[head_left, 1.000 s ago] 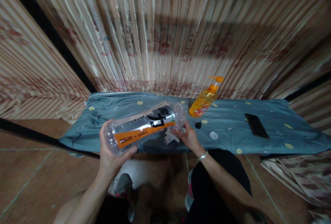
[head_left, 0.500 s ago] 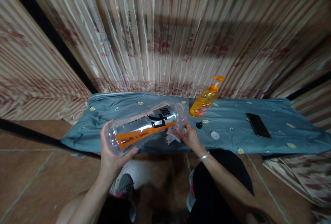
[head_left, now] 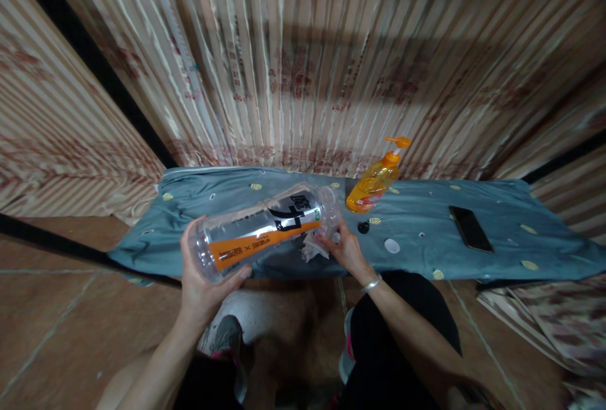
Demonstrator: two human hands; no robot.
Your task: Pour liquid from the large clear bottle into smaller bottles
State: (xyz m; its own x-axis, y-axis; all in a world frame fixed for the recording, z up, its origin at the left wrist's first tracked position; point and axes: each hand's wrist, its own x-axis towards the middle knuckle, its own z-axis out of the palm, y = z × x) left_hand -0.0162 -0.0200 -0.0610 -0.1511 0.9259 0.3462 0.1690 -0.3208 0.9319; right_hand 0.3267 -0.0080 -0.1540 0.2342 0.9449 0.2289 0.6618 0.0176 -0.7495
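One clear plastic bottle [head_left: 265, 227] partly hides one crumpled whitish tissue [head_left: 313, 249], pinched by the right hand [head_left: 349, 249] at the bottle's neck; the left hand [head_left: 201, 283] wraps its base.

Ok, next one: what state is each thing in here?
Clear bottle: tilted, held by the left hand
Tissue: crumpled, in the right hand
Pump bottle: upright, partly filled
Phone: lying flat, screen dark
Small black piece: loose
White disc: lying flat
Cloth: spread, wrinkled
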